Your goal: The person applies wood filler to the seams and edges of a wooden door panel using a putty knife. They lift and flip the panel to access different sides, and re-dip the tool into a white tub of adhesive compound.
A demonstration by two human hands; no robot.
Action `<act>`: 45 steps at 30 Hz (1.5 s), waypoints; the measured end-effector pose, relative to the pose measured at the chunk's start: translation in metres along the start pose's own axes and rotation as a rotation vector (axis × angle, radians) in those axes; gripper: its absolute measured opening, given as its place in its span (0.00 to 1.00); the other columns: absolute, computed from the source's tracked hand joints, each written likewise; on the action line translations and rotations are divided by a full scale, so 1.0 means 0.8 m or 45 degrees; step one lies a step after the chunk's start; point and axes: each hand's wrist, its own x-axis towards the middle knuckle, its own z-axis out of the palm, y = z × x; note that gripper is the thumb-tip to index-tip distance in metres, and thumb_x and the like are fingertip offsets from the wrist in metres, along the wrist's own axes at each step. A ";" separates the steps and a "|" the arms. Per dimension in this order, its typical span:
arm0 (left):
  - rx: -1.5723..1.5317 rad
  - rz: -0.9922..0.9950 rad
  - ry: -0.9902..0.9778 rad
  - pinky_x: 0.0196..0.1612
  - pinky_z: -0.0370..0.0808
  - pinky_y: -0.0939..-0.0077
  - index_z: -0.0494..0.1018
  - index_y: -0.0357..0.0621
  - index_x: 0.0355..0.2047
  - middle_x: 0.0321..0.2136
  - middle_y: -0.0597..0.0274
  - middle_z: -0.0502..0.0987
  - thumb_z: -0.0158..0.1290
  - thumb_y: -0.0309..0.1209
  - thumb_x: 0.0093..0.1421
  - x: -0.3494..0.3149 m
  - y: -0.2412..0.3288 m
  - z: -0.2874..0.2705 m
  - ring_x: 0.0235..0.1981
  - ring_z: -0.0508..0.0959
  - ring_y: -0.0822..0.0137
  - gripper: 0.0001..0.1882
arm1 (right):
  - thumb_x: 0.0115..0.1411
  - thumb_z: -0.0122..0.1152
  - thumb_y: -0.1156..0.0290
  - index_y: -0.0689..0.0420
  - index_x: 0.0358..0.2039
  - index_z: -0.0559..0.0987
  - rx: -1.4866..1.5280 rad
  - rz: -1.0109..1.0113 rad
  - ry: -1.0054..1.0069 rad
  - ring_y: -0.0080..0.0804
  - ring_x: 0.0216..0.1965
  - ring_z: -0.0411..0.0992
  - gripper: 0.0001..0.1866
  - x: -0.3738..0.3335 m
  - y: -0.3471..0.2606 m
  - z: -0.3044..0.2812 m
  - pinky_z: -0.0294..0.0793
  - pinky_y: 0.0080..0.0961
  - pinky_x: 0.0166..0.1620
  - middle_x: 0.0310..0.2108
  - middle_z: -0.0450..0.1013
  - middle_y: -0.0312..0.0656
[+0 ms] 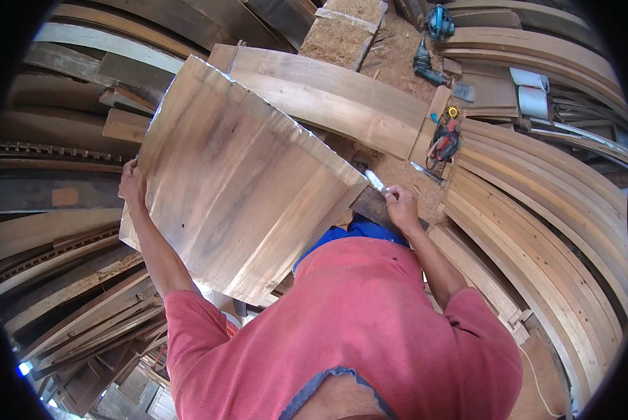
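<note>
A wide wooden panel (pixel 237 175), tilted and made of joined boards, fills the space in front of me. White, glue-like stuff shows along its far right edge and upper left edge. My left hand (pixel 133 183) is closed on the panel's left edge. Close to the panel's right corner, my right hand (pixel 401 208) is closed around a small tool with a white-coated end (pixel 375 180); whether it is a brush or a spatula I cannot tell. A dark flat piece (pixel 372 206) lies beside and partly under the right hand.
Beyond the panel lies a long pale board (pixel 328 94). A red power tool (pixel 445 145), a yellow tape measure (pixel 452 112) and teal power tools (pixel 440 23) sit to the right. Stacked timber (pixel 531 203) lines the right; more planks (pixel 54 189) crowd the left. Sawdust covers the floor.
</note>
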 end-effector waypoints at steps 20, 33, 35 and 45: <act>-0.287 0.184 0.171 0.53 0.73 0.61 0.77 0.47 0.47 0.44 0.51 0.81 0.42 0.32 0.61 -0.052 0.000 -0.068 0.47 0.80 0.51 0.19 | 0.55 0.63 0.73 0.63 0.37 0.81 0.519 -0.304 -0.122 0.33 0.32 0.75 0.10 0.007 -0.074 0.034 0.73 0.27 0.38 0.29 0.76 0.43; -0.257 0.047 0.192 0.53 0.72 0.64 0.77 0.43 0.48 0.44 0.52 0.81 0.40 0.30 0.60 -0.095 0.016 -0.097 0.48 0.79 0.56 0.21 | 0.64 0.53 0.72 0.63 0.38 0.77 0.673 0.376 -0.410 0.19 0.22 0.73 0.08 0.013 -0.070 0.001 0.72 0.20 0.27 0.27 0.77 0.39; -0.252 0.038 0.206 0.54 0.71 0.65 0.77 0.41 0.48 0.45 0.53 0.81 0.39 0.29 0.61 -0.098 0.021 -0.102 0.49 0.79 0.57 0.21 | 0.65 0.53 0.72 0.63 0.39 0.77 0.807 0.339 -0.369 0.16 0.22 0.71 0.08 0.008 -0.089 0.013 0.69 0.16 0.25 0.27 0.77 0.36; -0.304 0.032 0.271 0.53 0.71 0.71 0.77 0.39 0.49 0.44 0.57 0.81 0.40 0.24 0.61 -0.110 0.016 -0.119 0.47 0.78 0.64 0.20 | 0.64 0.56 0.77 0.63 0.39 0.78 1.188 0.311 -0.128 0.14 0.29 0.71 0.05 0.029 -0.063 0.007 0.71 0.15 0.32 0.32 0.76 0.35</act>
